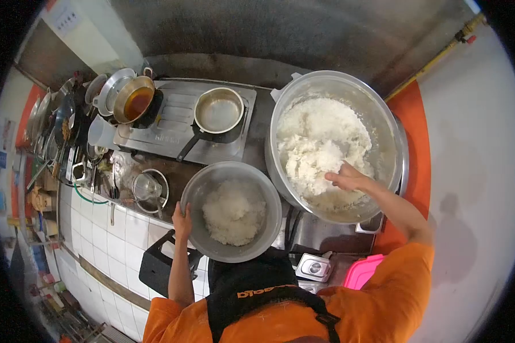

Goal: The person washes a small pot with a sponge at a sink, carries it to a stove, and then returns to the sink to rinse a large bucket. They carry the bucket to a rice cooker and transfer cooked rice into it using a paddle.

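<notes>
My left hand grips the left rim of a wide grey basin, which I hold tilted in front of my apron. A mound of steaming white rice lies inside it. My right hand reaches into a large metal pot at the right, its fingers closed low over the pot's rice. Whatever those fingers hold, if anything, is hidden from view. The pot's rice is heaped toward the far left, with bare metal showing at the right.
A gas stove behind the basin carries a saucepan and a pan of brown liquid. A small pot with a strainer sits left of the basin. A pink container and a metal box lie lower right.
</notes>
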Demonstrator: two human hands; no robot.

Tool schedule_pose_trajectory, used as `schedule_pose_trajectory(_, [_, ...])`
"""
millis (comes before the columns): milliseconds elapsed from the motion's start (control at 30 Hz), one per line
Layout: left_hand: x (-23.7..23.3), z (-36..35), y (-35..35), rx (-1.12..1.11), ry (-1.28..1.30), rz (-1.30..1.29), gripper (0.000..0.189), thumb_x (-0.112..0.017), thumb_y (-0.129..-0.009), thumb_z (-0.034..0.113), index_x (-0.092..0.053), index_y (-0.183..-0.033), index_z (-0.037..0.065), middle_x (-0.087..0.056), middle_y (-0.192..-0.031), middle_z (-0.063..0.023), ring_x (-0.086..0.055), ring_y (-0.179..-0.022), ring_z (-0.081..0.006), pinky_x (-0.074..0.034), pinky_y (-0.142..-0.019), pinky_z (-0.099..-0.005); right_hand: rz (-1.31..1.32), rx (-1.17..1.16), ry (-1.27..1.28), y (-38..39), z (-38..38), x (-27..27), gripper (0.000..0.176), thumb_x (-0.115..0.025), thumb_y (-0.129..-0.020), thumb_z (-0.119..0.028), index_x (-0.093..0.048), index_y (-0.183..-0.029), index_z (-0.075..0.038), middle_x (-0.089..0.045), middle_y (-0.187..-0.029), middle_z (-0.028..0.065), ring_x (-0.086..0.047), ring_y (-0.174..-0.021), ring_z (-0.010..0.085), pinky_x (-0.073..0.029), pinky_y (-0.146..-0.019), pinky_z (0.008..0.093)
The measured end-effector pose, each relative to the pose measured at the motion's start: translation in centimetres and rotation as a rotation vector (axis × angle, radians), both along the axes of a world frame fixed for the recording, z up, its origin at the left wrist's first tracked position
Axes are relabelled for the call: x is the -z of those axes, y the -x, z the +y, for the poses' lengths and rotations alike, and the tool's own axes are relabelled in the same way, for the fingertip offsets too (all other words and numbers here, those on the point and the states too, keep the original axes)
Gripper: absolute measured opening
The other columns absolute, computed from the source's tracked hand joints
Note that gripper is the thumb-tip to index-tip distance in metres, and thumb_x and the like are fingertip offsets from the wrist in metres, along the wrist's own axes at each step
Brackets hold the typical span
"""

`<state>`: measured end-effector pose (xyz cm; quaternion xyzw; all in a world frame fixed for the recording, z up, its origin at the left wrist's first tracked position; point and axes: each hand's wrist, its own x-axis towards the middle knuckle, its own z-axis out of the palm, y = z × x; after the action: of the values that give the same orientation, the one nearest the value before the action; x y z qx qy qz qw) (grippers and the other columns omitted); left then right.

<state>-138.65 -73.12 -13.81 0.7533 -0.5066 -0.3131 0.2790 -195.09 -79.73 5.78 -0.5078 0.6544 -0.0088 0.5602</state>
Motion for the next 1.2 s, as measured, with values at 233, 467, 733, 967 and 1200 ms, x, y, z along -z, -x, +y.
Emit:
schedule_pose_trajectory(233, [0.0,-0.3,-0.4,0.064,-0.116,0.007,0.066,-0.061,-0.099,0.036,-0.043,-0.141,-0.012,-0.058,-0.133,-0.0286,-0.058,-0.123,-0.0353,-0.044,-0.101,-0.0385,0.115,0.078,0.070,-2.6,6.2,-11.2,0.079,-0.072,-0.083,-0.058,-0.055,-0.131,0.003,-0.069,-0.109,0.0192,-0.068,-0.091,0.0279,-0.055,-0.085,0.0385])
schedule_pose_trajectory(467, [-1.9,-0.1,0.6,0.027,-0.078,0.050,0.068,-0.057,-0.099,0.045,-0.048,-0.136,-0.011,-0.062,-0.124,-0.0304,-0.061,-0.116,-0.0399,-0.047,-0.095,-0.0419,0.262,-0.325,0.169,-20.2,11.2,-5.3,0.078,-0.074,-0.080,-0.058,-0.057,-0.120,0.007,-0.068,-0.103,0.0264,-0.069,-0.092,0.0419,-0.055,-0.082,0.0493])
schedule_pose_trajectory(733, [2.2,0.2,0.0,-0.065,0.124,-0.010,0.057,-0.054,-0.099,0.047,-0.060,-0.113,-0.008,-0.066,-0.106,-0.0328,-0.065,-0.103,-0.0468,-0.049,-0.085,-0.0497,0.141,-0.324,0.249,-24.6,13.3,1.8,0.030,-0.042,-0.096,-0.012,-0.042,-0.117,0.009,-0.067,-0.086,0.0305,-0.067,-0.078,0.0479,-0.052,-0.071,0.0563])
schedule_pose_trajectory(967, [-2.6,-0.7,1.3,0.047,0.062,0.001,0.054,-0.054,-0.100,0.042,-0.059,-0.115,-0.009,-0.067,-0.103,-0.0332,-0.065,-0.102,-0.0488,-0.050,-0.083,-0.0497,-0.037,-0.090,0.287,-11.7,7.8,-13.4,0.052,-0.056,-0.095,-0.024,-0.042,-0.135,0.006,-0.065,-0.107,0.0277,-0.067,-0.090,0.0305,-0.053,-0.077,0.0433])
schedule_pose_trajectory(1200, [-0.5,0.0,0.8,-0.011,0.057,-0.113,0.056,-0.056,-0.100,0.042,-0.058,-0.119,-0.010,-0.066,-0.106,-0.0339,-0.064,-0.103,-0.0483,-0.050,-0.083,-0.0466,0.601,-0.167,0.311,3.7,-10.2,-4.5,0.046,-0.056,-0.095,-0.029,-0.048,-0.120,0.009,-0.067,-0.100,0.0283,-0.069,-0.089,0.0362,-0.054,-0.079,0.0452])
